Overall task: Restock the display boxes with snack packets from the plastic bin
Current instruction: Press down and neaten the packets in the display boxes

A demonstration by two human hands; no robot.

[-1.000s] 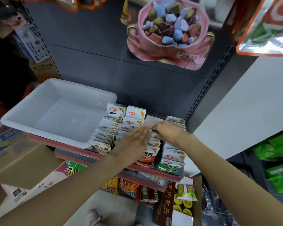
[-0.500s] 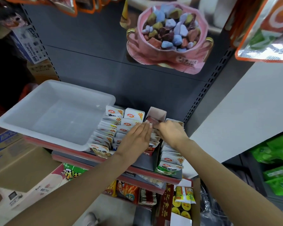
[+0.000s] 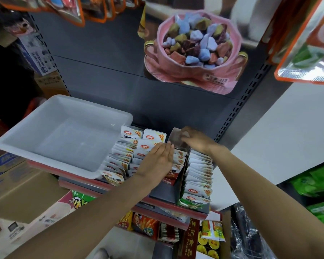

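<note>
A white plastic bin sits on the shelf at the left with nothing visible inside. To its right stand display boxes filled with rows of white snack packets. My left hand lies flat, fingers straight, pressing on the packets of the middle row. My right hand is at the back of the third box, its fingers curled round the raised cardboard flap. A further row of packets fills the rightmost box under my right wrist.
A dark metal shelf back rises behind the boxes. A pink candy pouch and foil bags hang overhead. Cardboard cartons stand at lower left. More snacks fill the shelf below, and green packets lie at the right.
My right hand moved back and up from the packet tops to the box's rear flap, which now stands raised. My left hand slid slightly farther back along the middle row.
</note>
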